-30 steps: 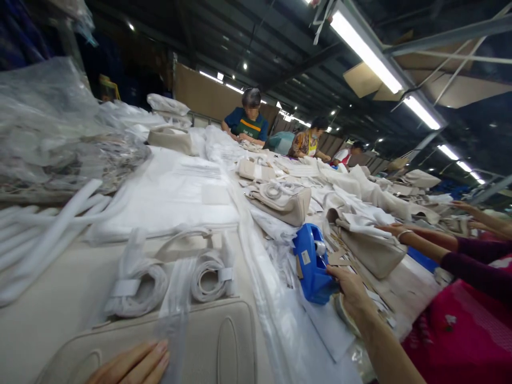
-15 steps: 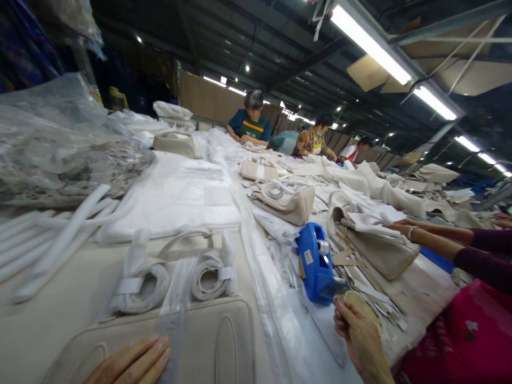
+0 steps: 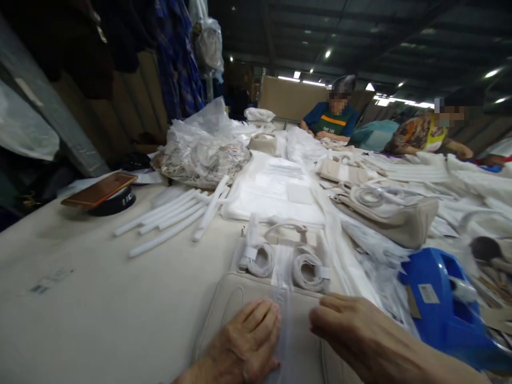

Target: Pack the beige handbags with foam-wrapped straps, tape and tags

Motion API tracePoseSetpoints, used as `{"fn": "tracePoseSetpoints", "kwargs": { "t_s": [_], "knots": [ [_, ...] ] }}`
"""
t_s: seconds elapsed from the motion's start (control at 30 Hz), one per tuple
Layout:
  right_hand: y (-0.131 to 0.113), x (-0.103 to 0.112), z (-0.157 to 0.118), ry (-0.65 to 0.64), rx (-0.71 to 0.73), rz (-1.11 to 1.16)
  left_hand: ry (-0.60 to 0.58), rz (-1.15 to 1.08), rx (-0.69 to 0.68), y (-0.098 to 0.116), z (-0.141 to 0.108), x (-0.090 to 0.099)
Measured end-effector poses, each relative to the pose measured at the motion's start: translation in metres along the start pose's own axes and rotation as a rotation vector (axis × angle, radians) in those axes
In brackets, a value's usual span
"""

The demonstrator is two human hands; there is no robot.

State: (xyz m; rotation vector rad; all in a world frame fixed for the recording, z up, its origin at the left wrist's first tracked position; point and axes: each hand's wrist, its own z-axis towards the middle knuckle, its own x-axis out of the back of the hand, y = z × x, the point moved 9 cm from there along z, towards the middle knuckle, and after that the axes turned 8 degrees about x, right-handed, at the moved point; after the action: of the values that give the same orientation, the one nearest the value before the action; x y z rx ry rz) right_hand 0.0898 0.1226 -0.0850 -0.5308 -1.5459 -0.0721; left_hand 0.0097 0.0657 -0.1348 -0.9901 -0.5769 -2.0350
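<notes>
A beige handbag (image 3: pixel 302 314) lies on the table in front of me, a strip of clear plastic (image 3: pixel 285 304) running down its middle. Two coiled straps (image 3: pixel 262 260), each wrapped with a white band, rest at its top beside a handle (image 3: pixel 286 228). My left hand (image 3: pixel 252 338) lies on the bag, fingers against the strip's left edge. Over the bag's right part, my right hand (image 3: pixel 344 325) has its fingers curled closed; whatever they hold, if anything, is hidden. To the right stands a blue tape dispenser (image 3: pixel 440 298).
White foam sticks (image 3: pixel 172 218) and a phone (image 3: pixel 100 190) on a black round object lie to the left. White sheets (image 3: pixel 272 200) are stacked beyond the bag. More beige bags (image 3: pixel 388 213) spread rightward. Two people (image 3: pixel 332 120) work across the table.
The view has swung left. My right hand has moved from beside the tape dispenser to over the bag. My left hand now reaches farther over the bag, against the plastic strip.
</notes>
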Motion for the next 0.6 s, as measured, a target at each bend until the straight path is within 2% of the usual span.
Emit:
{"fn": "tracePoseSetpoints", "kwargs": {
  "t_s": [0.07,0.13,0.23,0.3,0.4,0.5,0.57,0.6],
  "knots": [
    [0.0,-0.008,0.039,-0.148,0.077,-0.088,0.077,0.003,0.03,0.0,-0.006,-0.002],
    [0.009,-0.018,0.066,-0.262,0.078,-0.172,0.142,-0.009,0.046,0.0,-0.01,-0.005],
    [0.03,-0.028,0.088,-0.357,-0.028,-0.234,0.188,-0.009,0.028,0.001,-0.013,-0.008],
    [0.046,-0.024,0.097,-0.362,-0.123,-0.251,0.223,-0.014,0.018,0.0,-0.013,-0.008],
    [0.068,-0.009,0.1,-0.288,-0.259,-0.313,0.3,-0.046,0.032,-0.003,-0.014,-0.005],
    [0.071,-0.003,0.086,-0.168,-0.297,-0.377,0.395,-0.034,0.033,-0.002,-0.017,-0.007],
    [0.054,-0.013,0.07,-0.038,-0.204,-0.416,0.324,-0.035,0.025,0.0,-0.018,-0.019],
    [0.03,-0.012,0.061,0.181,-0.031,-0.472,0.241,-0.037,0.026,0.001,-0.017,-0.029]
  ]
}}
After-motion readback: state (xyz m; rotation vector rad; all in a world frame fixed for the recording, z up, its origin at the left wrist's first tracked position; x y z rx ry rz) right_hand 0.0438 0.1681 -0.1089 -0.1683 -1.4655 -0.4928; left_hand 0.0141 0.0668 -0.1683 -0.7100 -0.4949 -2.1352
